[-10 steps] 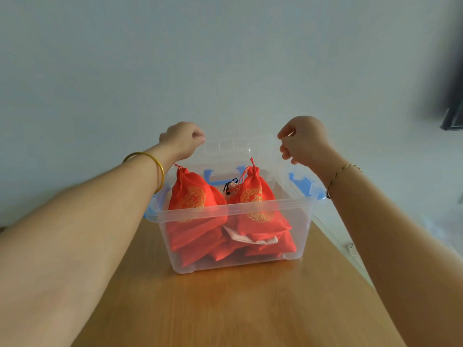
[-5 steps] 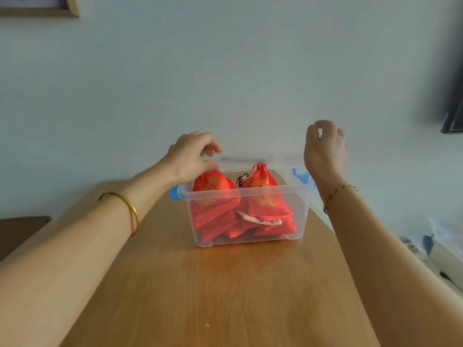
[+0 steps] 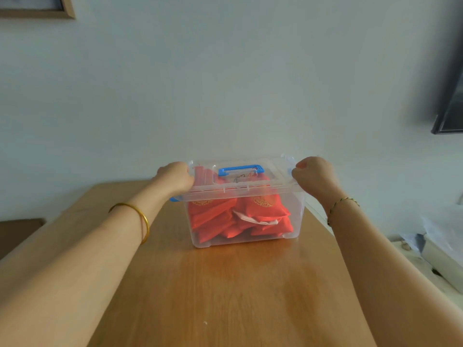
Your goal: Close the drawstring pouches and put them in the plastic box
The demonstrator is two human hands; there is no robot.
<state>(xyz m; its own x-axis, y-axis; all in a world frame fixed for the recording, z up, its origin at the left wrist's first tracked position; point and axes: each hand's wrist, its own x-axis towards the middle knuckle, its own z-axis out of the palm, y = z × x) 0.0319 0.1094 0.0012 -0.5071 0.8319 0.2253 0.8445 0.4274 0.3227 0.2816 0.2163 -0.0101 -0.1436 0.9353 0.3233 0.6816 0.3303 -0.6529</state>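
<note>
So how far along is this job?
Nearly finished. Done: the red pouches lie inside the box, and the lid sits on top. In hand: the left hand and right hand grip the lid's ends. Left: the blue latch at the left end sticks out, so snapping it shut probably remains.

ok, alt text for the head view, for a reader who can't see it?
The left hand and right hand grip the ends of a clear lid with a blue handle, set on a clear plastic box on a wooden table. Red drawstring pouches lie piled inside.
</note>
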